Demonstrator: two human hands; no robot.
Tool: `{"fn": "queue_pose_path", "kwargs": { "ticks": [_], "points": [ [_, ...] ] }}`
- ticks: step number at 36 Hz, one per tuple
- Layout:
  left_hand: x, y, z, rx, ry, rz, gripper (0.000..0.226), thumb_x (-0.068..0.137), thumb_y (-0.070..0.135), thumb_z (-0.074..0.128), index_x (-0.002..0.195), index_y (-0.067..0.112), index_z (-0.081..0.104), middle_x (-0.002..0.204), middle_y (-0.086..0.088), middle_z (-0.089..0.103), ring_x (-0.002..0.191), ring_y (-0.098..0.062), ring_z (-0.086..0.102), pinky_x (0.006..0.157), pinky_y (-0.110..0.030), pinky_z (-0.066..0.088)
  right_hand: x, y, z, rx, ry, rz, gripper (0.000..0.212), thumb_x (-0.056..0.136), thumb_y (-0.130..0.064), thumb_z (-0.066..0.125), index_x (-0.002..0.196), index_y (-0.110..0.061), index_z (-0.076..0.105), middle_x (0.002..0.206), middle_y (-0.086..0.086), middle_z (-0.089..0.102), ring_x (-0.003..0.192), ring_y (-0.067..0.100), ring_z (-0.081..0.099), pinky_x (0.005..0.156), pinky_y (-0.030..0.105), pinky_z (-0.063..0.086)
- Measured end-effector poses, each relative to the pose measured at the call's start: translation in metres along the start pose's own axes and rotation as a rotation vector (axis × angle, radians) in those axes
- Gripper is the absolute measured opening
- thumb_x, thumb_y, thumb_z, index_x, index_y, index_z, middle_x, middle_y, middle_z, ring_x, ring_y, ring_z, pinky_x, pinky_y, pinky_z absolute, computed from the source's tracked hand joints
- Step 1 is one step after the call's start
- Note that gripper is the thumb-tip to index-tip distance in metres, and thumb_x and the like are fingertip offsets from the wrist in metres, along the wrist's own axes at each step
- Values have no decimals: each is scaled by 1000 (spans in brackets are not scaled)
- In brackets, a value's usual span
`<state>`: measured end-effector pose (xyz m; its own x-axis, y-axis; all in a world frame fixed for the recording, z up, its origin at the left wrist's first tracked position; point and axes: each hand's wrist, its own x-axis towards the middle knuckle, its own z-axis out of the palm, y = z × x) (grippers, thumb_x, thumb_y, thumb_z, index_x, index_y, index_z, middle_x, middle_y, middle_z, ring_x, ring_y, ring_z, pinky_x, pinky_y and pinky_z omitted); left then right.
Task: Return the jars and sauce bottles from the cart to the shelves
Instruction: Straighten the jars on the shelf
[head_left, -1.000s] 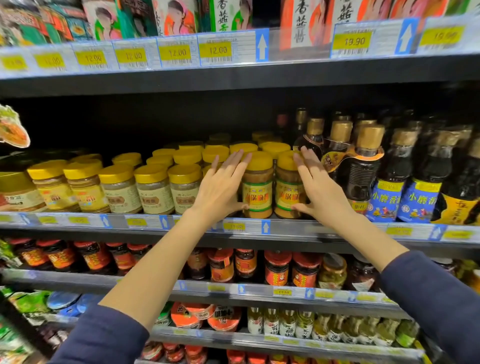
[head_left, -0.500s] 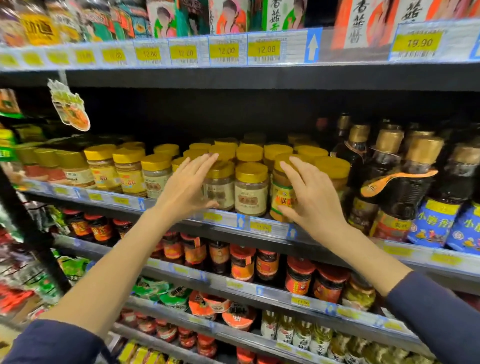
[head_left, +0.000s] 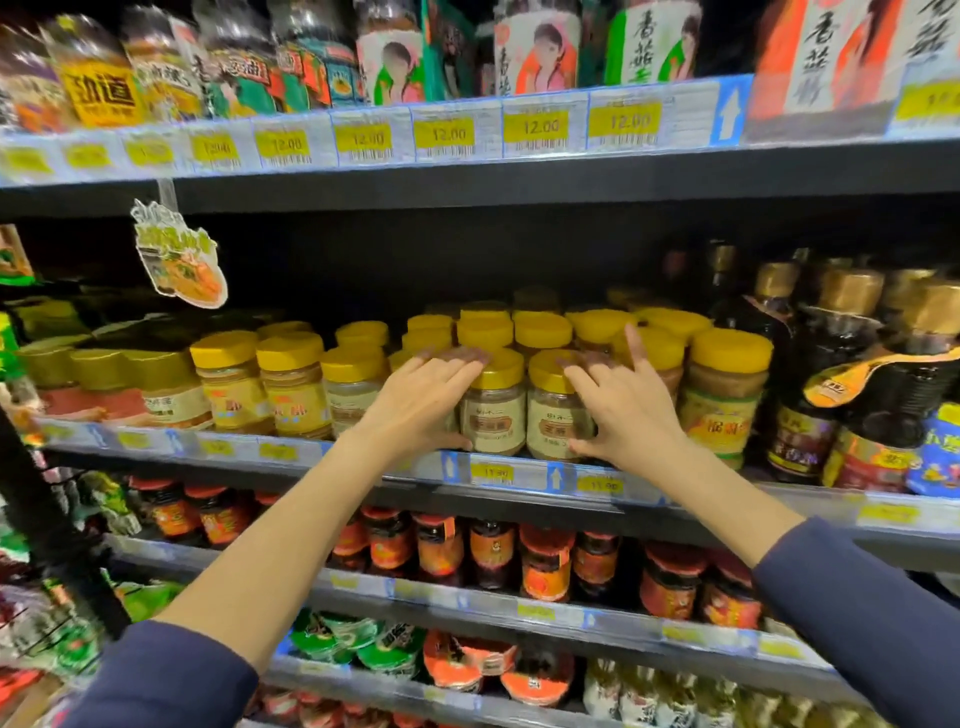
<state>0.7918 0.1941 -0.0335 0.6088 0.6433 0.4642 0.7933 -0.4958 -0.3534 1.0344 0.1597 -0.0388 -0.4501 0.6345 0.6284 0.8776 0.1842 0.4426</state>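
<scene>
Glossy yellow plastic lids on clear jars, paper labels, matt dark metal shelf, shiny dark bottles

We see a pale-labelled jar and its twin jar, both yellow-lidded and upright, standing side by side at the front edge of the middle shelf. Other yellow-lidded jars crowd the row around them; dark sauce bottles with gold caps stand upright further right.

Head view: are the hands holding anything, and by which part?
Nothing is gripped: the left hand and right hand rest straight fingers on the lids of two shelved yellow-lidded jars.
</scene>
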Motion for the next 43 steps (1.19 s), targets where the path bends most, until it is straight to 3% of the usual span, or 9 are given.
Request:
{"fn": "queue_pose_path", "kwargs": {
  "ticks": [6, 11, 16, 20, 32, 39, 43],
  "points": [
    [10, -6, 15, 16, 61, 49, 101, 52, 57, 80, 135, 10, 44, 132, -6, 58, 124, -22, 52, 108, -38, 34, 5, -6, -3, -65, -84, 35, 87, 28, -53, 89, 96, -6, 65, 77, 10, 70, 67, 26, 69, 103, 57, 22],
    [14, -6, 16, 33, 75, 44, 102, 46, 58, 82, 129, 8, 50, 130, -8, 59, 121, -22, 56, 106, -40, 36, 8, -12, -4, -83, -139, 57, 86, 30, -47, 91, 97, -2, 63, 80, 15, 70, 82, 29, 70, 104, 55, 19],
    [17, -3, 14, 7, 42, 38, 97, 67, 55, 72, 143, 12, 29, 149, -7, 37, 138, -21, 35, 116, -37, 17, 10, -15, -5, -124, -195, 65, 89, 28, -45, 92, 100, -1, 62, 90, 18, 71, 93, 30, 69, 104, 53, 19],
    [15, -2, 11, 5, 55, 50, 94, 71, 50, 72, 143, 10, 28, 150, -8, 35, 139, -23, 32, 116, -38, 16, 11, -17, -6, -127, -254, 89, 87, 45, -45, 88, 113, 0, 58, 113, 21, 66, 112, 33, 60, 110, 49, 9],
    [12, -2, 13, 16, 58, 72, 97, 71, 53, 71, 145, 9, 25, 152, -10, 31, 140, -24, 30, 116, -42, 15, 9, -12, -1, -63, -159, 71, 101, 30, -48, 91, 114, 0, 61, 106, 21, 68, 102, 34, 66, 103, 57, 24],
    [-12, -33, -2, -52, 174, 48, 103, 55, 47, 85, 137, 3, 39, 139, -13, 49, 129, -28, 47, 111, -42, 19, 21, -17, -15, 89, 22, 71, 81, 57, -50, 80, 118, -4, 53, 107, 18, 66, 103, 34, 63, 111, 52, 11],
    [-36, -65, -9, -73, 175, -44, 104, 55, 48, 85, 137, 4, 40, 139, -14, 50, 128, -28, 48, 111, -42, 22, 39, -38, -18, 223, 112, -21, 86, 56, -44, 84, 123, -1, 52, 108, 18, 65, 98, 33, 65, 108, 55, 16]
  ]
}}
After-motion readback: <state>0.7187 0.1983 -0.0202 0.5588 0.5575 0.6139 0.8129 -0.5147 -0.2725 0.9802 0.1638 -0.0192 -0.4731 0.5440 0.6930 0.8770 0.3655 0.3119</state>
